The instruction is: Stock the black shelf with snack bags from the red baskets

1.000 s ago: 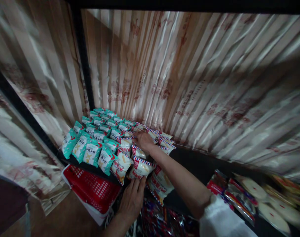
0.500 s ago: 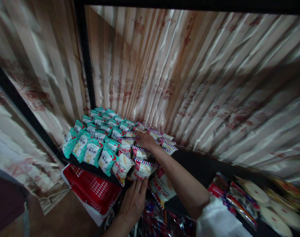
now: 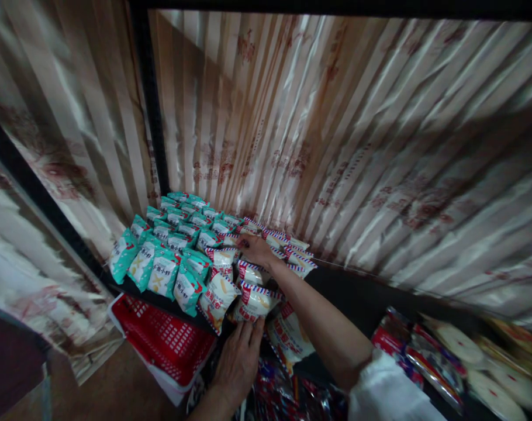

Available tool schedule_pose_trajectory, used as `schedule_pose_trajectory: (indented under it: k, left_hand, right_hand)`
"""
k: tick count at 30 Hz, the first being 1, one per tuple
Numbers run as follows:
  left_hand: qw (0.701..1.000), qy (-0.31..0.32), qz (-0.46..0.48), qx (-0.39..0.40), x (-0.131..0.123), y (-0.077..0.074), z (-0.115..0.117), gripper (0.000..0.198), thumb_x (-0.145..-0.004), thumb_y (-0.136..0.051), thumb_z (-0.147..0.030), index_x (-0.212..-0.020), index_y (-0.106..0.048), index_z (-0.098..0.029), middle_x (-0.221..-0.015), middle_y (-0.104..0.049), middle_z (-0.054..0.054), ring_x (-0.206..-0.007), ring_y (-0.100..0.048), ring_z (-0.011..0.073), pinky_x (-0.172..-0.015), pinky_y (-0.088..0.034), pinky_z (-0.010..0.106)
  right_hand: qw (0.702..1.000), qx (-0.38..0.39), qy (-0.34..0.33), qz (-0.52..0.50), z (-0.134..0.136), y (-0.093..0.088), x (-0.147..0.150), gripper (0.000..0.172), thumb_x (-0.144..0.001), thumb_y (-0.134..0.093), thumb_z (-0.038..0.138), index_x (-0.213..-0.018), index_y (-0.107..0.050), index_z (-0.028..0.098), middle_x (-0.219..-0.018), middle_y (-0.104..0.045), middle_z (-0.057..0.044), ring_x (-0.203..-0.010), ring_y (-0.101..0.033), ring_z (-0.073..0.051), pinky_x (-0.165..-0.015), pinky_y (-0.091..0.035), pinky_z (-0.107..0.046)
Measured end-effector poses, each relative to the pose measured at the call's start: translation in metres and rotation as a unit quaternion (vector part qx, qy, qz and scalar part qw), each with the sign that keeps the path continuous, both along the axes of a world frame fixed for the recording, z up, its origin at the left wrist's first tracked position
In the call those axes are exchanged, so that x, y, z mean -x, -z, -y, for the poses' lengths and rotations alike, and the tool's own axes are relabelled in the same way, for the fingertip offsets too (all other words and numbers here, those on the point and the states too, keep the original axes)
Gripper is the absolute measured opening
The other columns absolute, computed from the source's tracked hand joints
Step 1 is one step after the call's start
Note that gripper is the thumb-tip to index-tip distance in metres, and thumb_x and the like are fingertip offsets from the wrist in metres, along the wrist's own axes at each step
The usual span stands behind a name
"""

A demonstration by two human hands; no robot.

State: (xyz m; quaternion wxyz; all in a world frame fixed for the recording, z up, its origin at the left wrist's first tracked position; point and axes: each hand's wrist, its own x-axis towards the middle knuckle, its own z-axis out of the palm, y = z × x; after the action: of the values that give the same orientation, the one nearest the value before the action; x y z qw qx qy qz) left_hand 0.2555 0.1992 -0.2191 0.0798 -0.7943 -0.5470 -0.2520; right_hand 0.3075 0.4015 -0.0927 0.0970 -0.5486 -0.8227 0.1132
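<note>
Rows of white snack bags [image 3: 254, 299] with red lettering and striped top edges stand on a black shelf. My right hand [image 3: 256, 251] reaches in among them from the right, its fingers bent together at the top edge of a white bag near the middle rows. The fingertips are partly hidden and dim. Lower down, my left hand [image 3: 237, 359] lies with fingers stretched out, their tips touching the bottom of the frontmost white bag. Teal snack bags [image 3: 164, 272] are packed in rows just to the left.
A red plastic basket [image 3: 169, 339] sits below the shelf's left end. A black upright post [image 3: 149, 93] rises at the back corner, before pleated curtains [image 3: 248, 128]. Dark red packets [image 3: 432, 356] and pale round packs [image 3: 494, 392] lie at right. Shiny packets [image 3: 283, 392] fill a lower level.
My right hand has shifted slightly left and its fingers are more bent. The white bags near it have moved a little. My left hand stays at the front bag.
</note>
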Motion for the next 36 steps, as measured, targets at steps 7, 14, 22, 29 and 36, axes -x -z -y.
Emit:
schedule_pose_trajectory:
  k: [7, 14, 22, 29, 36]
  left_hand:
    - [1.0, -0.004, -0.013, 0.012, -0.001, 0.002, 0.0, 0.055, -0.079, -0.036, 0.0, -0.132, -0.042, -0.012, -0.106, -0.065, 0.011, -0.095, -0.063, 0.0206, -0.078, -0.055, 0.03]
    - [1.0, 0.009, 0.001, -0.008, 0.0, 0.002, 0.0, 0.052, -0.082, -0.034, -0.003, -0.132, -0.042, -0.011, -0.108, -0.065, 0.012, -0.097, -0.062, 0.0208, -0.08, -0.054, 0.03]
    - [1.0, 0.007, 0.018, -0.007, -0.001, 0.002, -0.005, 0.05, -0.084, -0.033, -0.005, -0.132, -0.042, -0.011, -0.106, -0.064, 0.011, -0.097, -0.062, 0.0201, -0.08, -0.054, 0.029]
    - [0.999, 0.033, 0.034, -0.003, 0.004, -0.003, -0.004, 0.046, -0.088, -0.034, -0.011, -0.134, -0.04, -0.012, -0.092, -0.063, 0.009, -0.084, -0.061, 0.0182, -0.074, -0.055, 0.03]
    - [0.999, 0.029, 0.022, -0.04, 0.006, -0.004, -0.001, 0.044, -0.087, -0.038, -0.011, -0.13, -0.045, -0.013, -0.082, -0.06, 0.006, -0.074, -0.059, 0.0181, -0.065, -0.053, 0.031]
  right_hand:
    - [0.995, -0.017, 0.071, 0.063, 0.001, 0.0, 0.007, 0.028, -0.082, -0.047, 0.023, -0.101, -0.066, 0.017, -0.104, -0.069, -0.014, -0.1, -0.062, -0.026, -0.082, -0.046, -0.035]
    - [0.996, -0.013, 0.055, 0.072, -0.008, 0.003, 0.004, 0.037, -0.082, -0.047, 0.023, -0.117, -0.057, 0.016, -0.112, -0.066, -0.012, -0.105, -0.06, -0.023, -0.088, -0.044, -0.032]
    - [0.998, -0.023, 0.031, 0.039, -0.007, 0.007, 0.007, 0.044, -0.082, -0.051, 0.026, -0.125, -0.053, 0.018, -0.112, -0.067, -0.01, -0.1, -0.063, -0.024, -0.085, -0.047, -0.034]
    - [0.985, -0.081, -0.016, -0.15, 0.012, -0.014, -0.026, 0.035, -0.081, -0.054, 0.021, -0.116, -0.06, 0.017, -0.115, -0.065, -0.009, -0.106, -0.06, -0.022, -0.092, -0.045, -0.035]
    - [0.897, -0.223, 0.106, -0.367, 0.117, -0.026, -0.116, 0.032, -0.084, -0.054, 0.038, -0.11, -0.059, 0.021, -0.111, -0.064, -0.008, -0.102, -0.059, -0.021, -0.093, -0.044, -0.039]
